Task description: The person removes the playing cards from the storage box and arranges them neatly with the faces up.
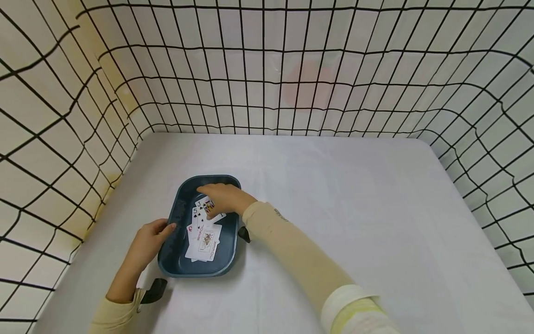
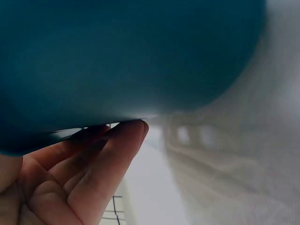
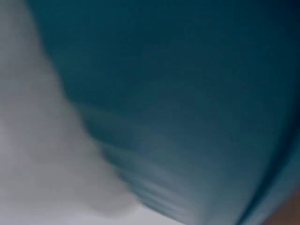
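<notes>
A dark blue plastic tray (image 1: 228, 260) with raised walls stands on the white surface, left of the middle in the head view. Several playing cards (image 1: 203, 241) lie face up inside it, overlapping; a five, a jack and a joker can be made out. My left hand (image 1: 147, 242) grips the tray's left rim, thumb on top and fingers against the outer wall, as the left wrist view shows. Over the upper cards reaches my right hand (image 1: 227, 198), thumb and fingers spread apart; whether it touches a card is hard to tell. The right wrist view shows mostly the tray's outer wall (image 3: 178, 93).
A white cloth-like surface (image 1: 333, 222) spreads around the tray, mostly to its right. Black grid netting (image 1: 275, 69) encloses the left, back and right sides. Dark wrist-camera housings (image 1: 154, 291) sit near both wrists, the right one close to the tray's wall.
</notes>
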{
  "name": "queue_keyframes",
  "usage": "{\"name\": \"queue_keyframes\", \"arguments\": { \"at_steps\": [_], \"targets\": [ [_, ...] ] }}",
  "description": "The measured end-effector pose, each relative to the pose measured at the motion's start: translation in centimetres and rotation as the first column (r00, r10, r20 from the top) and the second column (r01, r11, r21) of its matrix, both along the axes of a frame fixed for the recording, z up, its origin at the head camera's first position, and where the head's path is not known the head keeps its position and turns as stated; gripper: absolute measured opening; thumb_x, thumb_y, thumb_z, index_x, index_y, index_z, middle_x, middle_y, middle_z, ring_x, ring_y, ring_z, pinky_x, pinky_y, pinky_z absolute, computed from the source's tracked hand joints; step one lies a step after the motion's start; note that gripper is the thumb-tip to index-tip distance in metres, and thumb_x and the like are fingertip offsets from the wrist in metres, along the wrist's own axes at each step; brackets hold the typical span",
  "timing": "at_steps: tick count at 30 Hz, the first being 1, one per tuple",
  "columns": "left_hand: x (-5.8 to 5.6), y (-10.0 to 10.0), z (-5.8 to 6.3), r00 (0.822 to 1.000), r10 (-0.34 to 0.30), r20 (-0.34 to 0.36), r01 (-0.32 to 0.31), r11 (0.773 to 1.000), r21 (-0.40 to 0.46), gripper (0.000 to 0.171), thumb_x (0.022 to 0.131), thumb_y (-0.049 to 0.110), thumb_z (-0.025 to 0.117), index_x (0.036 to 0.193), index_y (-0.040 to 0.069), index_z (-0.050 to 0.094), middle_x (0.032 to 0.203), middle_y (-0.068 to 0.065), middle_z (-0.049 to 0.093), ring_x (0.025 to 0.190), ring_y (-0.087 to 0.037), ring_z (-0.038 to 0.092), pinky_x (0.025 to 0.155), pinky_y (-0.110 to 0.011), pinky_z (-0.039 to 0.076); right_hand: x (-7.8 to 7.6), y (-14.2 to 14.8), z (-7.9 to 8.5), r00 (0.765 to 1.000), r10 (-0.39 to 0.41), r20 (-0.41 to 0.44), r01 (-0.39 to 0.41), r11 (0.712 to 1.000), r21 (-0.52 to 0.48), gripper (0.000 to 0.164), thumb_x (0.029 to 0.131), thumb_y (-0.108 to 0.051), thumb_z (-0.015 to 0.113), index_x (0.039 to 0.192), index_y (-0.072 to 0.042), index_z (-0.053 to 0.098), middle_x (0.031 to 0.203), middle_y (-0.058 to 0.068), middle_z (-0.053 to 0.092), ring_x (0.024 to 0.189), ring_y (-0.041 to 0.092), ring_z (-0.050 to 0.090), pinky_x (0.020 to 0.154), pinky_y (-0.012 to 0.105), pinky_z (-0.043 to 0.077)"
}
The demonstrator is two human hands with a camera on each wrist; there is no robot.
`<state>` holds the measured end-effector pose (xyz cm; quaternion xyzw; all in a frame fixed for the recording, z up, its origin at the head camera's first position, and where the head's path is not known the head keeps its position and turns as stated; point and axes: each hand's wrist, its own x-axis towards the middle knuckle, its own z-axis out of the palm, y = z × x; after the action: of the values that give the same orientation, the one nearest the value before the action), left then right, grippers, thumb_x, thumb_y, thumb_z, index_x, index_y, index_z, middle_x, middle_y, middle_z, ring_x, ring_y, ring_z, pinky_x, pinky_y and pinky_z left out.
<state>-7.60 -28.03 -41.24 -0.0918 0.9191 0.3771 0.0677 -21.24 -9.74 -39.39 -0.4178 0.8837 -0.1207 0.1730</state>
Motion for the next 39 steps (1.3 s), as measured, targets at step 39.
{"name": "queue_keyframes", "arguments": {
  "at_steps": [39],
  "targets": [
    [0.0, 0.4, -0.2, 0.999, 0.022, -0.033, -0.022, 1.0, -0.021, 0.044, 0.094, 0.029, 0.045, 0.119, -0.008, 0.05, 0.112, -0.026, 0.055, 0.094, -0.036, 0.055, 0.081, -0.05, 0.044, 0.1, -1.4, -2.1, 0.988, -0.14, 0.071, 0.137, 0.989, 0.047, 0.073, 0.067, -0.028, 0.079, 0.13, -0.014, 0.044, 0.123, 0.009, 0.04, 0.099, 0.015, 0.047, 0.082, 0.023, 0.042]
  ]
}}
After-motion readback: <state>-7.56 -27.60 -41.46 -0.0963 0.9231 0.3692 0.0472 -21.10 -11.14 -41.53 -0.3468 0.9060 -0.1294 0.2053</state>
